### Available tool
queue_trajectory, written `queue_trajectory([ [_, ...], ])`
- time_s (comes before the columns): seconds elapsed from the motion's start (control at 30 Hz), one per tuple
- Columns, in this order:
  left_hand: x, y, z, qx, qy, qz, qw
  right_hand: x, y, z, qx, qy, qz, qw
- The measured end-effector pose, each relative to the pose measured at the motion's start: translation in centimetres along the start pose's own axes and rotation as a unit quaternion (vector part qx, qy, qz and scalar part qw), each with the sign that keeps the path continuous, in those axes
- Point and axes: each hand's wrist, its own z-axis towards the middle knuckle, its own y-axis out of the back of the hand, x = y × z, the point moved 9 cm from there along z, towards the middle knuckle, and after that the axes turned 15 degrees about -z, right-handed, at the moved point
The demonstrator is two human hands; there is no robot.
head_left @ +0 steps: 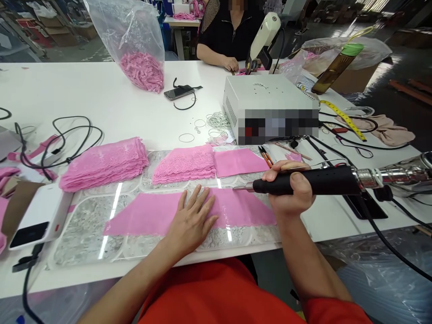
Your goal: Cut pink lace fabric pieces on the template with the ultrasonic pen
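A flat pink fabric piece (148, 216) lies on a glass plate (84, 238) at the table's near edge. My left hand (192, 220) rests flat on that fabric, fingers spread. My right hand (290, 189) is wrapped around the black handle of a corded cutting tool (320, 181), whose metal tip points left just above the fabric's right part. Behind the fabric lie a pink lace stack (185, 164) and a plain pink fabric stack (238, 161). A larger pink lace stack (106, 163) sits further left.
A white control box (266, 96) stands behind the work area, with thin rings (216, 123) beside it. A clear bag of pink trim (135, 49), a phone (178, 92), black cables (57, 139), a measuring tape (344, 119) and a bottle (337, 67) are around. Another person (229, 31) works across the table.
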Motion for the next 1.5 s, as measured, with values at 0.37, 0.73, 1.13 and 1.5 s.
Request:
queue_trajectory([
  [0.37,0.0,0.1,0.0,-0.010,-0.012,0.006,1.000,0.8,1.9,0.8,-0.055,0.021,-0.030,0.998],
  [0.73,0.0,0.1,0.0,-0.011,-0.018,0.022,1.000,0.5,4.2,0.8,-0.072,0.016,-0.016,0.997],
  [1.13,-0.1,0.1,0.0,-0.003,-0.030,0.042,0.999,1.0,3.8,1.1,-0.067,0.042,-0.033,0.996],
  [1.5,0.0,0.1,0.0,0.001,-0.037,0.040,0.998,1.2,6.7,0.3,-0.083,-0.022,-0.027,0.996],
])
